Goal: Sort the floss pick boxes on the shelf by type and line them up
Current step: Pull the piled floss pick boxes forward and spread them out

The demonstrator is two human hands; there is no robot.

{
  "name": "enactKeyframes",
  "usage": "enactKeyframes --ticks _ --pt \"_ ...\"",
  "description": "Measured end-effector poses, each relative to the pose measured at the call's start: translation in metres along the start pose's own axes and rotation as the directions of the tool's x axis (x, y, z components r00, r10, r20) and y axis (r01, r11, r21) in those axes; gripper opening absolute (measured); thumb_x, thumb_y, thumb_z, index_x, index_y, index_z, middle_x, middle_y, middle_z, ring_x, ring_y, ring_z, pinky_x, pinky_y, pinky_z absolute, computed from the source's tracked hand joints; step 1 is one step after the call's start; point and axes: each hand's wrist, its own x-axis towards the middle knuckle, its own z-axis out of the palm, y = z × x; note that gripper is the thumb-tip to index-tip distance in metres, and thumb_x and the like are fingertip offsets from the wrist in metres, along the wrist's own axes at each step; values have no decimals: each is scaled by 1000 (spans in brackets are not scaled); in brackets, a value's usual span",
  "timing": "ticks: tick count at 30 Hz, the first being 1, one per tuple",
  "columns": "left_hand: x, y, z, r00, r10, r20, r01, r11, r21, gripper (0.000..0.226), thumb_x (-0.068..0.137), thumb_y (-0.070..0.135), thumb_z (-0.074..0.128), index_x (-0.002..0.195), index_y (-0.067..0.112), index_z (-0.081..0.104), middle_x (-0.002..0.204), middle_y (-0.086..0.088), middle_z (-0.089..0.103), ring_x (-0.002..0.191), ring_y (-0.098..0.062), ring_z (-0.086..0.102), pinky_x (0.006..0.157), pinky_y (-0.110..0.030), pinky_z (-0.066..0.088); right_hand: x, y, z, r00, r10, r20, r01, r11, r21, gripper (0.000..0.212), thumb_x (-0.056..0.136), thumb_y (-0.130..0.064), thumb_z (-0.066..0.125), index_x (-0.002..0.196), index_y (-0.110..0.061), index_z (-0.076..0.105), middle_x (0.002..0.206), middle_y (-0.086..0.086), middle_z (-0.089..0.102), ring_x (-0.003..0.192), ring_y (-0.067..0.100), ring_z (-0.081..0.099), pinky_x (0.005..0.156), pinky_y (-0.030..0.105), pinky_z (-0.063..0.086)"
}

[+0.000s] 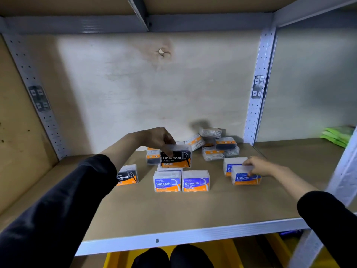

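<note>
On the shelf [173,209], the unsorted heap [218,149] lies far right. We judge these boxes light, stiff and slick, best pinched across the lid. Our left hand [158,140] grips the Charcoal box [175,156]; our right hand [258,166] pinches the Round box [245,177].

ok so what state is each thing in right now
left hand, grips the held Charcoal box from above
held Charcoal box, upright, label facing the camera
right hand, holds the front Round box
front Round box, upright on the shelf
Smooth boxes, upright, side by side
back pile, jumbled, unsorted
</note>
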Motion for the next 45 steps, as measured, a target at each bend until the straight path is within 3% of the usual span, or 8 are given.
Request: enactKeyframes --ticks 4,13,17,22,27,32,36,45 --pt "0 -3 1 1000 -25 5 25 1000 2 29 78 17 72 105 12 69 83 6 62 70 -3 53 57 -4 38 2 1 4 1000 10 -5 -10 999 -36 56 86 -9 59 139 -9 39 141 12 40 128 25 40 103 30 35" --pt "-11 -15 0 998 -67 -1 67 998 5 28 79 18 71 106 12 69 76 11 61 65 4 51 51 -1 38 -3 -8 -10 993 -75 -87 65 992 -105 50 81 -17 67 127 -8 53 126 10 56 105 19 53 74 19 40" --pt "-23 -23 -4 995 -95 -22 96 995 8 26 78 18 71 104 14 69 70 17 58 64 3 50 55 -9 37 -4 -34 -25 985 -150 -88 140 984 -112 36 78 -22 70 112 -13 65 102 0 66 97 16 60 89 31 49" --pt "-48 -39 -9 987 -157 -38 158 987 28 26 78 20 71 103 17 68 72 17 57 68 -2 50 59 -14 35 -12 -95 -32 960 -278 9 278 960 -10 29 80 -22 69 106 -10 67 103 4 67 91 14 57 76 22 43" --pt "-88 -62 -10 970 -241 -41 243 969 49 37 78 21 72 113 14 66 92 4 62 87 -14 53 67 -16 40 -15 -161 -23 907 -417 65 416 909 27 28 82 -22 68 106 -7 67 95 2 64 90 12 55 67 15 40" --pt "-130 -95 -9 929 -367 -52 370 926 77 50 77 21 73 123 10 60 124 -4 63 115 -22 56 101 -31 42 -20 -220 -8 846 -521 115 515 854 79 28 82 -21 67 105 -5 68 102 10 68 87 12 53 67 19 39" --pt "-157 -118 -5 903 -427 -46 430 900 76 55 78 24 72 128 9 55 131 -6 59 118 -20 55 89 -19 37 -26 -261 11 790 -594 152 590 804 74 31 85 -19 64 111 -3 65 114 13 67 98 22 60 63 13 37" --pt "-179 -146 18 874 -484 -51 485 875 9 58 78 23 72 130 7 53 131 -7 59 118 -21 54 91 -21 39 -25 -305 95 811 -574 109 572 819 53 36 84 -23 62 117 -8 62 122 11 62 112 24 58 92 28 45"
